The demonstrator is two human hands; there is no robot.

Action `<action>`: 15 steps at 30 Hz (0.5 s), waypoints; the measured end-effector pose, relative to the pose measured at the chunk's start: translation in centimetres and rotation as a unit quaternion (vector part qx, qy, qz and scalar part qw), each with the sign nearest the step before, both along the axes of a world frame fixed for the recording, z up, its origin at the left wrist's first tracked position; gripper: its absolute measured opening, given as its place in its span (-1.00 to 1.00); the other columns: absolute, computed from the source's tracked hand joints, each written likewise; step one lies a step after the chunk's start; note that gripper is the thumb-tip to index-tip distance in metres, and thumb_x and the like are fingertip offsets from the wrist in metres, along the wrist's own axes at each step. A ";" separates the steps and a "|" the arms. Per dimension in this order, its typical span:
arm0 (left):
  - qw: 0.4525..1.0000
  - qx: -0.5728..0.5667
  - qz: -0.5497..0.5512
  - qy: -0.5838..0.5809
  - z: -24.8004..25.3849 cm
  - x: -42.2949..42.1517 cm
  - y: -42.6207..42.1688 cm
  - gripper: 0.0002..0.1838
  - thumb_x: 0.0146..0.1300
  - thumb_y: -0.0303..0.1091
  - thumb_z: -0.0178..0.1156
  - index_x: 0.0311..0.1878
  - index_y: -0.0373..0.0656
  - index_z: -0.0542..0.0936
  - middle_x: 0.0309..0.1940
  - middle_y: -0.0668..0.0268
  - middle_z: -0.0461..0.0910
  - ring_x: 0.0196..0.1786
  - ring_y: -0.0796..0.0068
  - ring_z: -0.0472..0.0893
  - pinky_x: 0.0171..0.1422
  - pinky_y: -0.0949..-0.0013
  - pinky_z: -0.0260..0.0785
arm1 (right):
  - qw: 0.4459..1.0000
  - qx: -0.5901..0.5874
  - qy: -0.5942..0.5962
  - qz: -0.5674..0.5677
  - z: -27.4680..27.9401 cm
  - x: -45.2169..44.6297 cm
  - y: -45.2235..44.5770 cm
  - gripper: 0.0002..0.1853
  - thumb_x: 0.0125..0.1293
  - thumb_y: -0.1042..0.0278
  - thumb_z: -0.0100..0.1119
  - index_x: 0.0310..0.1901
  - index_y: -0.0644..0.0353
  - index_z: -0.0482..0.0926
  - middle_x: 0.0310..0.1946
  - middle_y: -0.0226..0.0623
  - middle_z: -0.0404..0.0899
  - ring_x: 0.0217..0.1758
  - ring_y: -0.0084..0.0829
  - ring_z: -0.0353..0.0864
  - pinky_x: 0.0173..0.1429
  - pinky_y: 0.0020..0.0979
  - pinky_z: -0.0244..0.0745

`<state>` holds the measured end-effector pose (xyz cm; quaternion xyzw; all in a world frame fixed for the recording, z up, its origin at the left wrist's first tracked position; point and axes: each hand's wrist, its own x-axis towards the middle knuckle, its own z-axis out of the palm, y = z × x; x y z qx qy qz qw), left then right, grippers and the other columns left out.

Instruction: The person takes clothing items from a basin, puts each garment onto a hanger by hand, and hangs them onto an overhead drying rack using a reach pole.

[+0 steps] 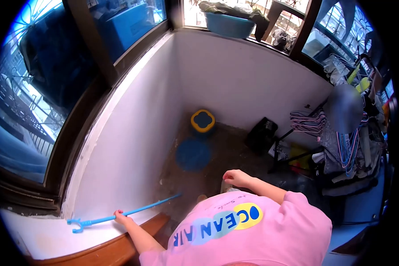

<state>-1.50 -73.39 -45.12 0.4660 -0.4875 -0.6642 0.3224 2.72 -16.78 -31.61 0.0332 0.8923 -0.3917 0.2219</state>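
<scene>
My left hand (pixel 120 216) is closed around a light-blue clothes pole (pixel 148 206) with a forked hook at its left end. The pole lies slantwise beside the white wall, its thin end pointing into the room. My right hand (pixel 238 178) is in front of my pink shirt, fingers curled together. A small pale thing (pixel 226 186) shows just below those fingers; I cannot tell whether they hold it.
A yellow-rimmed stool (pixel 202 121) stands in the corner near a blue round patch (pixel 193 154) on the floor. On the right are a black bag (pixel 261 134), bundled hangers (pixel 307 122) and hung clothes (pixel 370 150). A blue basin (pixel 229 25) sits on the window ledge.
</scene>
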 end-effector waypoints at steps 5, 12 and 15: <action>0.995 0.022 0.068 -0.063 -1.6 -0.3 0.0 -0.76 0.16 -0.26 0.20 -0.32 -0.26 0.46 -0.34 0.24 0.46 -0.28 0.41 0.43 -0.25 0.26 0.31 | 0.994 -0.022 0.105 -0.023 1.9 -7.1 3.2 -0.77 0.14 0.35 0.21 -0.16 0.19 0.60 -0.30 -0.23 0.63 -0.21 -0.34 0.62 -0.06 -0.36 0.51; 0.963 0.104 0.051 -0.242 -1.9 0.2 -0.8 -0.38 -0.05 -0.16 0.39 0.03 -0.37 0.50 -0.04 0.05 0.47 -0.06 0.16 0.46 -0.08 0.06 0.35 | 0.912 -0.262 0.276 -0.153 15.7 -21.1 12.8 -0.74 0.24 0.53 0.14 -0.02 0.26 0.48 -0.29 -0.41 0.53 -0.25 -0.60 0.52 -0.10 -0.53 0.49; 0.966 0.099 -0.019 -0.238 -2.2 3.6 1.2 -0.53 -0.03 -0.08 0.32 -0.08 -0.09 0.50 -0.38 0.27 0.41 -0.40 0.40 0.38 -0.35 0.32 0.26 | 0.886 -0.236 0.370 -0.153 22.2 -26.0 17.3 -0.69 0.26 0.52 0.14 0.05 0.25 0.43 -0.22 -0.38 0.52 -0.20 -0.58 0.53 -0.08 -0.54 0.48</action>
